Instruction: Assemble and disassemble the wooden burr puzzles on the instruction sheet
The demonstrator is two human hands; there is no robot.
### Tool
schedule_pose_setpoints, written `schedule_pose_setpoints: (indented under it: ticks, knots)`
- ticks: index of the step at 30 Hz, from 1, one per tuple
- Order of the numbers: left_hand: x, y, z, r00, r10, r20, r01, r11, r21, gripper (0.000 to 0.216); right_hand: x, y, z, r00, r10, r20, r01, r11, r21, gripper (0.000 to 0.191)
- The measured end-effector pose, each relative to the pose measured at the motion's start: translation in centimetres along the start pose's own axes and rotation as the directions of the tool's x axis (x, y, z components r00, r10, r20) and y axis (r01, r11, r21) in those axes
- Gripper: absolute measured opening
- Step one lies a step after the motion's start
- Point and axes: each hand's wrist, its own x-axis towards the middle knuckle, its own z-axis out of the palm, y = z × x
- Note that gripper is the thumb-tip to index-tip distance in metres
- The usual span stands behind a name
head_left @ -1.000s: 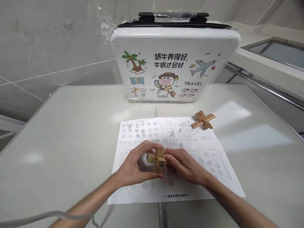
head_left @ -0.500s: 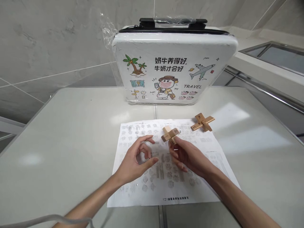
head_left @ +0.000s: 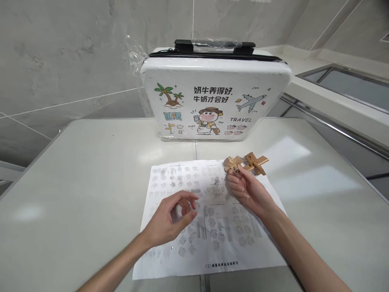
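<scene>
Between the thumb and fingers of my right hand (head_left: 247, 190) is a cross-shaped wooden puzzle (head_left: 232, 162) of interlocked pieces, with a dark mark on one end. It is held just over the far right part of the paper. Close to its right lies a second cross-shaped wooden puzzle (head_left: 257, 164), also marked. My left hand (head_left: 176, 215) hovers over the left half of the printed sheet (head_left: 170, 265), fingers curved and apart from the thumb, holding nothing. The sheet carries many small diagrams and lies upside down to me.
A white hard case (head_left: 267, 77) with cartoon prints and a black handle stands at the back of the pale table (head_left: 75, 182), wrapped in clear plastic. Grey tiled wall (head_left: 75, 52) rises behind it. A metal rail (head_left: 334, 125) runs beyond the table on the right.
My right hand has moved to the right and away from me with the wooden puzzle, bringing it close to the second one. My left hand stays curved and empty. The view has shifted slightly.
</scene>
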Motion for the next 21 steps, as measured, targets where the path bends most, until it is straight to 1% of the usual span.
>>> schedule_pose_setpoints:
  ticks: [3, 7, 10, 12, 15, 17, 19, 21]
  knots:
    - [0.0, 0.1, -0.2, 0.999, 0.002, 0.033, -0.002, 1.000, 0.002, 0.020, 0.1, -0.3, -0.2, 0.999, 0.026, 0.023, -0.029, 0.994, 0.103, 0.022]
    - [0.0, 0.1, -0.3, 0.999, 0.009, 0.053, -0.010, 1.000, 0.009, 0.017, 0.1, -0.8, -0.3, 0.997, 0.067, 0.041, -0.075, 0.970, 0.230, 0.027]
    - [0.1, 0.2, -0.4, 0.998, 0.027, 0.050, -0.026, 1.000, -0.004, 0.017, 0.0, -0.7, -0.2, 0.996, 0.055, 0.065, -0.068, 0.973, 0.223, 0.031]
    - [0.1, 0.2, -0.5, 0.998, 0.029, 0.048, -0.028, 1.000, -0.013, 0.017, 0.0, -0.2, 0.1, 0.997, 0.040, 0.067, -0.049, 0.989, 0.138, 0.032]
    - [0.1, 0.0, -0.9, 0.999, 0.020, 0.032, -0.018, 0.999, -0.047, 0.017, -0.3, 1.1, 0.4, 0.999, 0.025, 0.039, -0.020, 0.993, -0.119, 0.032]
    - [0.0, -0.4, -1.4, 1.000, 0.009, 0.015, -0.007, 0.994, -0.107, 0.026, -0.6, 2.1, 0.7, 0.999, 0.024, 0.037, -0.010, 0.943, -0.333, 0.031]
    - [0.0, -0.9, -2.1, 1.000, -0.007, -0.020, 0.003, 0.985, -0.173, 0.041, -0.9, 2.9, 0.9, 0.996, 0.015, 0.090, 0.029, 0.882, -0.470, 0.031]
    - [0.1, -1.4, -2.9, 0.995, -0.028, -0.096, 0.007, 0.978, -0.209, 0.051, -1.2, 3.4, 1.1, 0.988, 0.015, 0.152, 0.076, 0.813, -0.577, 0.033]
